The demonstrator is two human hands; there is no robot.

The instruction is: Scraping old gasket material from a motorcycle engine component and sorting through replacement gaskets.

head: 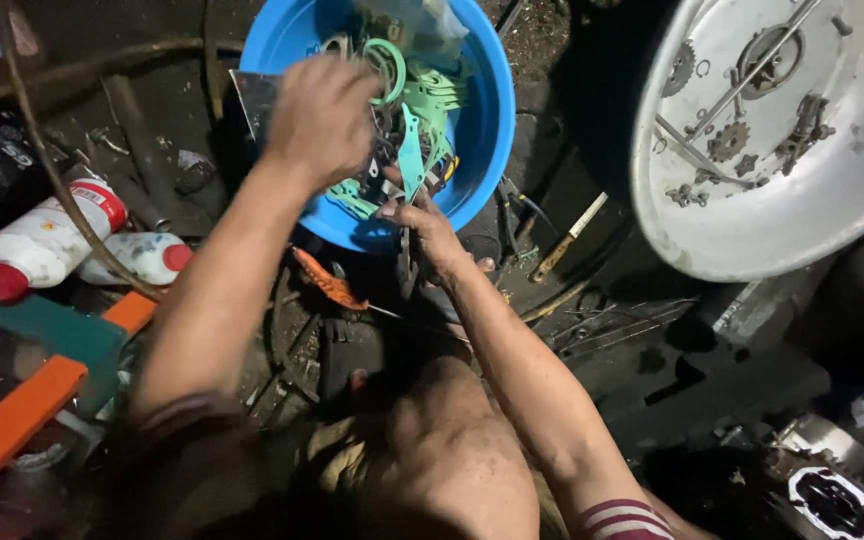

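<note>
Head view looks straight down on my two hands at a blue plastic basin (482, 120) on the dark, dirty workshop floor. My left hand (320, 115) is over the basin at about 10 o'clock of its inside, the fingers curled down into a heap of pale green gaskets (422, 110) mixed with dark metal parts; I cannot tell which piece the fingers close on, because the back of the hand hides them. My right hand (430, 235) is at 6 o'clock of the basin, on its near rim, and the fingertips pinch the lower end of one long green gasket (410, 160) that stands up out of the heap. I judge that I am in the step of sorting through the heap to separate one gasket. The next move, as I think, calls for a gentle pull, because thin gaskets tangle with the metal parts and can tear. At 3 o'clock of the basin a big white dish (852, 180) holds small sprockets (727, 140) and rods. At 9 o'clock two white bottles with red caps (47, 240) lie on their side.
</note>
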